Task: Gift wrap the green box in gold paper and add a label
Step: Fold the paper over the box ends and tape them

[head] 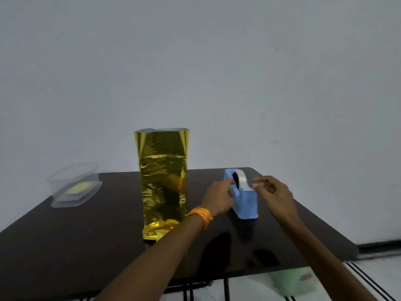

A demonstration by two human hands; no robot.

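A tall package wrapped in shiny gold paper (163, 181) stands upright on the dark table (86, 240). Its top end is open and its bottom end is folded toward me; the green box inside is hidden. To its right sits a blue tape dispenser (246, 202) with a clear tape roll (240, 179). My left hand (218, 199) grips the dispenser's left side. My right hand (272, 192) hovers at the dispenser's front, its fingertips pinching the tape end near the cutter.
A clear plastic container (74, 185) holding yellow labels sits at the table's back left corner. A pale green bin (293, 281) stands on the floor under the table's right front edge. A plain wall rises behind the table.
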